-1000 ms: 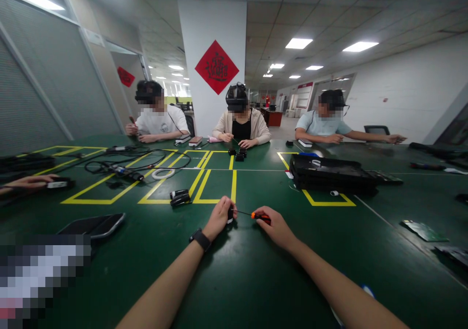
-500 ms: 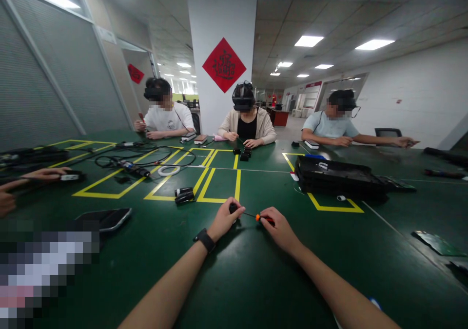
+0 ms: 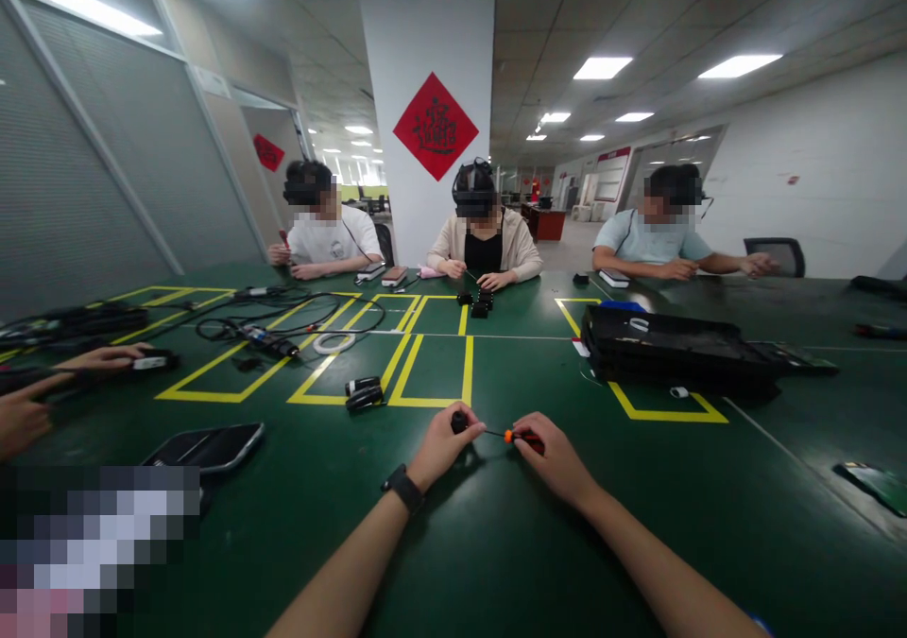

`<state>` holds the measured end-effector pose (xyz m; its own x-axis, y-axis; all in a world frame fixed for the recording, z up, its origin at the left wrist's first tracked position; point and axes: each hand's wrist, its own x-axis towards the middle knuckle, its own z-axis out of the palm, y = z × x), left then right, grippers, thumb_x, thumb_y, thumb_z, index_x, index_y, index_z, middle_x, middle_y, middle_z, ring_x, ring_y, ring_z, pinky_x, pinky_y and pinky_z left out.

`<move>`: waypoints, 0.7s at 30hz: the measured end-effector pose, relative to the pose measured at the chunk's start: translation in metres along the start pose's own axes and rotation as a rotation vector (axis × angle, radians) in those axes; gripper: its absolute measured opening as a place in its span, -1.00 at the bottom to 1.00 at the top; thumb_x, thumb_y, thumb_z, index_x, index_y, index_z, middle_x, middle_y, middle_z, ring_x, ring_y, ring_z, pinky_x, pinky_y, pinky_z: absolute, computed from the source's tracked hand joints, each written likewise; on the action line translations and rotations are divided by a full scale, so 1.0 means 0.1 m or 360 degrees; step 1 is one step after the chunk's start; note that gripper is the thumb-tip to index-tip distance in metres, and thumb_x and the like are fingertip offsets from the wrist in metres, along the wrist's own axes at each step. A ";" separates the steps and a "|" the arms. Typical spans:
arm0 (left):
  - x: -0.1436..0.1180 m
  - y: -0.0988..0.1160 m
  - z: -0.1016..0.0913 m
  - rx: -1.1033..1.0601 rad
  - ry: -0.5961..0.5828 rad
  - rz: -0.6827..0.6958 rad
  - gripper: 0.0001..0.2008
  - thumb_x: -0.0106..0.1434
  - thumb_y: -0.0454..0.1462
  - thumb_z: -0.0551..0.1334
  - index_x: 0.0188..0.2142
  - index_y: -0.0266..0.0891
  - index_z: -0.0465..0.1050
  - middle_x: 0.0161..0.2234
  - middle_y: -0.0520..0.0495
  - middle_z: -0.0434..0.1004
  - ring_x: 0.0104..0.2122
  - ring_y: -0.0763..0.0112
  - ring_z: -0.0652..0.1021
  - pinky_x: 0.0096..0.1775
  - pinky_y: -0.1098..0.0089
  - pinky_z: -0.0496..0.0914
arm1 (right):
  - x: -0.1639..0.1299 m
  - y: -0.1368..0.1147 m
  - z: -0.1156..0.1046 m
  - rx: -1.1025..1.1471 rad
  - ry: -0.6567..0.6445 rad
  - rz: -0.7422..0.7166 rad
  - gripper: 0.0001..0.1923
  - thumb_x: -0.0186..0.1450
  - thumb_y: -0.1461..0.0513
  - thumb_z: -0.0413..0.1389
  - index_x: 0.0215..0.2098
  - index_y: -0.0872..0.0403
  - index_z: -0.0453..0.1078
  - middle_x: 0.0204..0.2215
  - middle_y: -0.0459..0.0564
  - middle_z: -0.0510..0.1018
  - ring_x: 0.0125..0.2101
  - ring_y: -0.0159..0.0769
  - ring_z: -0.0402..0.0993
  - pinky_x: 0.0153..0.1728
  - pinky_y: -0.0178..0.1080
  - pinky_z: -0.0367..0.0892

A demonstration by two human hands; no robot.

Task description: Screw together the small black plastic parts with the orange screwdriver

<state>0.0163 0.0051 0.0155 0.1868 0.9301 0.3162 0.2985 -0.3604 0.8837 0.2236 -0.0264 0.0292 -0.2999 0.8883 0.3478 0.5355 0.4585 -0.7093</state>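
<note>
"Orange collar on that screwdriver [image 3: 509, 437], yeah? Which hand's got it?"

"The right hand [image 3: 556, 458], fingers wrapped round the handle. Its thin shaft points across at the left hand [image 3: 440, 447], which is pinching a small black part [image 3: 459, 422] between thumb and fingers. Can't tell if the tip's actually in the part, too much thumb in the way."

"Whereabouts on the table?"

"Over the middle of the green table [image 3: 453, 562], just this side of the yellow tape [image 3: 425, 403]. Left wrist has a black watch [image 3: 403, 490] on."

"Anything else close by?"

"Two black cylinders [image 3: 364, 394] lying side by side, left of the hands. Black case [image 3: 673, 354] further off to the right, white ring [image 3: 639, 324] on top. Someone in a cream jacket [image 3: 521, 246] sits straight across."
</note>
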 end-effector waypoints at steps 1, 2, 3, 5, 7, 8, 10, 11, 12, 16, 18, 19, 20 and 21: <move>0.00 -0.01 0.00 -0.0003 -0.0022 0.0003 -0.75 0.05 -0.11 0.21 -0.46 -0.27 0.35 -0.51 0.01 0.40 -0.49 0.45 0.38 -0.39 0.45 0.24 | 0.00 0.01 0.01 -0.0005 0.0016 0.0004 -0.86 0.19 0.27 0.00 -0.28 0.08 0.35 -0.27 0.00 0.39 -0.22 -0.28 0.31 -0.15 -0.20 0.23; 0.01 -0.01 0.00 -0.0004 -0.0043 0.0009 -0.75 0.05 -0.11 0.21 -0.46 -0.28 0.35 -0.52 0.02 0.39 -0.50 0.46 0.38 -0.40 0.45 0.24 | 0.00 0.01 0.01 -0.0012 0.0028 0.0012 -0.85 0.18 0.27 0.02 -0.27 0.08 0.34 -0.28 -0.01 0.39 -0.23 -0.28 0.32 -0.16 -0.20 0.23; 0.01 -0.01 -0.01 -0.0004 -0.0059 0.0015 -0.75 0.05 -0.11 0.21 -0.46 -0.28 0.35 -0.52 0.02 0.39 -0.50 0.47 0.37 -0.40 0.45 0.24 | 0.00 0.02 0.02 -0.0019 0.0032 0.0022 -0.84 0.17 0.26 0.04 -0.26 0.08 0.33 -0.28 -0.01 0.39 -0.24 -0.28 0.32 -0.16 -0.21 0.23; 0.01 -0.01 -0.02 -0.0003 -0.0066 0.0023 -0.75 0.05 -0.11 0.21 -0.46 -0.28 0.36 -0.53 0.02 0.39 -0.50 0.47 0.38 -0.40 0.45 0.24 | -0.01 0.02 0.02 -0.0023 0.0029 0.0043 -0.81 0.17 0.24 0.04 -0.23 0.07 0.32 -0.27 -0.02 0.40 -0.23 -0.28 0.32 -0.16 -0.21 0.24; 0.01 0.00 -0.03 -0.0012 -0.0057 0.0028 -0.75 0.04 -0.11 0.22 -0.46 -0.28 0.36 -0.52 0.02 0.39 -0.49 0.46 0.38 -0.39 0.45 0.24 | -0.02 0.00 0.02 -0.0007 0.0030 0.0060 -0.79 0.19 0.24 0.00 -0.19 0.06 0.32 -0.24 -0.02 0.40 -0.20 -0.29 0.32 -0.14 -0.21 0.23; 0.01 0.00 -0.03 -0.0021 -0.0054 0.0030 -0.75 0.04 -0.11 0.22 -0.46 -0.28 0.36 -0.52 0.02 0.40 -0.49 0.46 0.39 -0.39 0.45 0.25 | -0.02 -0.01 0.02 0.0004 0.0040 0.0061 -0.77 0.20 0.24 -0.01 -0.17 0.06 0.31 -0.23 -0.02 0.39 -0.18 -0.29 0.32 -0.12 -0.21 0.23; 0.00 0.01 -0.04 -0.0040 -0.0057 0.0036 -0.76 0.04 -0.12 0.22 -0.45 -0.28 0.37 -0.51 0.01 0.41 -0.48 0.45 0.39 -0.37 0.44 0.25 | -0.04 -0.02 0.03 0.0025 0.0089 0.0053 -0.76 0.19 0.25 -0.02 -0.15 0.05 0.31 -0.21 -0.01 0.39 -0.16 -0.29 0.32 -0.11 -0.20 0.23; 0.00 0.00 -0.04 -0.0047 -0.0057 0.0040 -0.76 0.03 -0.12 0.23 -0.45 -0.28 0.37 -0.50 0.01 0.41 -0.47 0.45 0.40 -0.37 0.44 0.26 | -0.04 -0.02 0.03 0.0035 0.0130 0.0048 -0.75 0.18 0.24 -0.01 -0.16 0.05 0.31 -0.20 0.00 0.39 -0.16 -0.28 0.32 -0.11 -0.19 0.23; -0.01 0.00 -0.04 -0.0052 -0.0057 0.0044 -0.76 0.03 -0.12 0.23 -0.45 -0.28 0.37 -0.50 0.00 0.42 -0.47 0.44 0.40 -0.36 0.43 0.26 | -0.04 -0.02 0.03 0.0051 0.0181 0.0049 -0.75 0.17 0.24 0.00 -0.17 0.06 0.31 -0.21 0.00 0.40 -0.16 -0.27 0.32 -0.12 -0.18 0.24; -0.01 -0.02 -0.03 -0.0075 -0.0059 0.0048 -0.77 0.03 -0.13 0.23 -0.44 -0.28 0.37 -0.48 0.00 0.42 -0.46 0.44 0.40 -0.35 0.42 0.27 | 0.09 -0.02 -0.03 0.0367 0.0508 0.0294 -0.83 0.13 0.23 0.03 -0.29 0.07 0.30 -0.27 0.01 0.42 -0.22 -0.26 0.34 -0.18 -0.16 0.27; -0.01 -0.03 -0.02 -0.0100 -0.0066 0.0054 -0.78 0.04 -0.14 0.22 -0.43 -0.27 0.36 -0.47 0.00 0.41 -0.45 0.45 0.40 -0.34 0.43 0.27 | 0.19 -0.14 -0.10 0.0769 0.0567 0.0569 -0.90 0.09 0.25 0.04 -0.38 0.07 0.26 -0.40 -0.02 0.41 -0.36 -0.32 0.36 -0.33 -0.23 0.31; -0.01 -0.03 -0.02 -0.0115 -0.0071 0.0065 -0.78 0.04 -0.14 0.22 -0.43 -0.27 0.36 -0.47 0.01 0.41 -0.44 0.45 0.39 -0.34 0.43 0.26 | 0.23 -0.24 -0.14 0.0997 0.0536 0.0674 -0.92 0.06 0.26 0.05 -0.44 0.06 0.21 -0.48 -0.07 0.38 -0.46 -0.37 0.34 -0.43 -0.28 0.30; -0.01 -0.02 -0.02 -0.0131 -0.0074 0.0078 -0.78 0.04 -0.14 0.22 -0.43 -0.27 0.35 -0.47 0.01 0.40 -0.45 0.46 0.39 -0.34 0.44 0.26 | 0.25 -0.39 -0.18 0.1190 0.0464 0.0747 -0.87 0.03 0.28 0.07 -0.52 0.06 0.15 -0.58 -0.13 0.32 -0.56 -0.43 0.28 -0.53 -0.34 0.25; -0.01 -0.02 -0.02 -0.0146 -0.0080 0.0089 -0.78 0.04 -0.14 0.22 -0.44 -0.27 0.35 -0.47 0.02 0.39 -0.45 0.47 0.38 -0.34 0.44 0.26 | 0.25 -0.57 -0.20 0.1315 0.0370 0.0771 -0.78 -0.01 0.32 0.08 -0.60 0.05 0.05 -0.67 -0.21 0.21 -0.66 -0.50 0.16 -0.63 -0.39 0.15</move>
<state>0.0139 0.0049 0.0141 0.2481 0.9033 0.3501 0.2000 -0.4013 0.8938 0.2022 -0.0300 0.0904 0.0165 0.9989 -0.0442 -0.1871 -0.0403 -0.9815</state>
